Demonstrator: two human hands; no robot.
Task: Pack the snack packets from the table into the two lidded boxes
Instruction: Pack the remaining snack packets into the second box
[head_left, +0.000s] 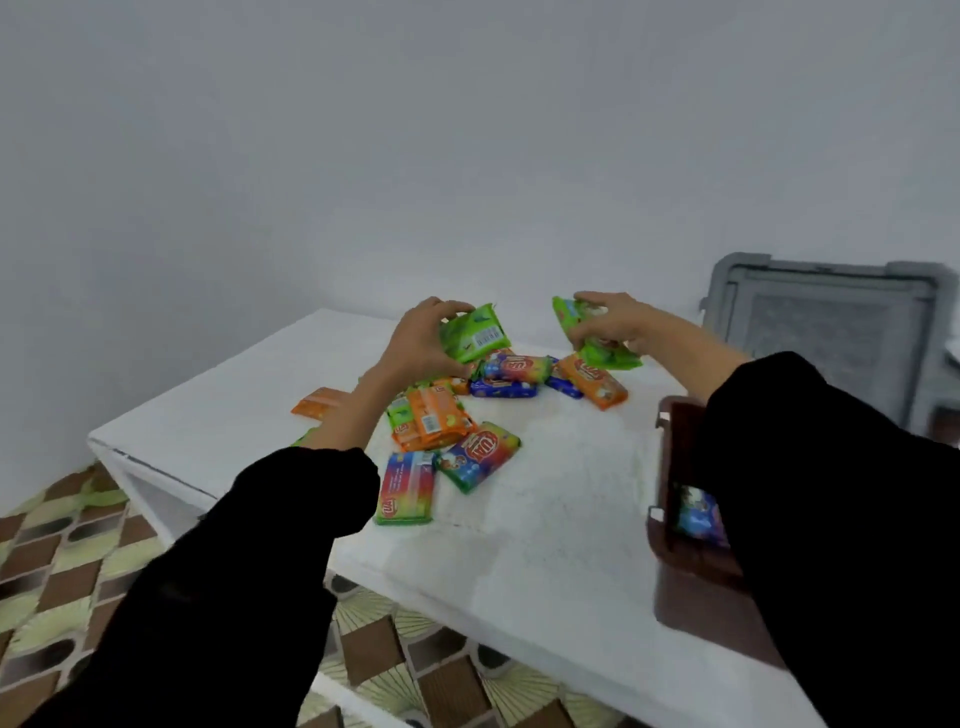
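**Ana:** What is the left hand (421, 340) doing?

**Ben:** It grips a green packet (474, 332). The fingers curl over the top and the thumb is below. The packet is up a bit above the pile.

**Ana:** And the right hand (610, 322)?

**Ben:** It holds a second green packet (602, 351), with the fingers curled round it. There may be more than one in that hand. I cannot tell.

**Ana:** Where are the other snacks?

**Ben:** A pile of packets (457, 415) lies in the middle of the white table (545, 545), just under both hands. There are orange ones, blue ones and rainbow ones. Some lie on top of each other. A rainbow packet (405, 491) lies nearest to the person. One orange packet (318, 402) lies alone on the left, apart from the pile.

**Ana:** Where are the boxes?

**Ben:** A brown box (691, 577) sits on the right side of the table, and its top is open. A blue packet (696, 514) is inside it. The black right sleeve (831, 519) hides part of that box. A grey box (826, 322) stands farther back on the right, past the table edge. I cannot tell if it is open.

**Ana:** What is under the table?

**Ben:** A floor (62, 561) with brown and green shapes.
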